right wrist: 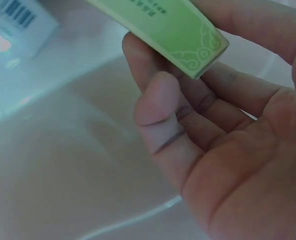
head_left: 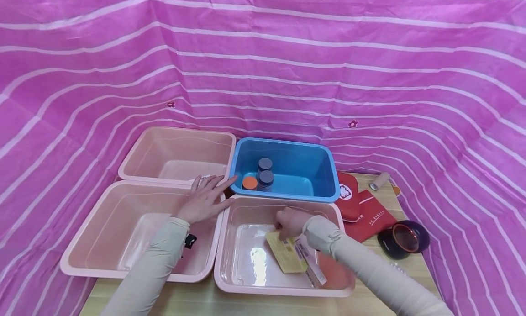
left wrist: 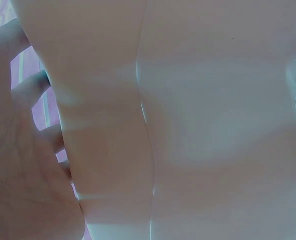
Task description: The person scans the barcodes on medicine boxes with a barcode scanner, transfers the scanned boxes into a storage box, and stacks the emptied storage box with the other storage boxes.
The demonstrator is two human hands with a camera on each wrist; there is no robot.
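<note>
My right hand is inside the front right pink bin. Thumb and fingers pinch one end of a flat yellow-green box, which lies tilted over the bin floor in the head view. Beside it is a white box with a barcode, also in that bin. My left hand rests with spread fingers on the rims where the bins meet. In the left wrist view its palm is against the wall of the front left pink bin.
A blue bin holds two dark-lidded jars and an orange-capped one. Another pink bin stands back left. On the right lie a red pouch, a red booklet, a black round object and a small tube.
</note>
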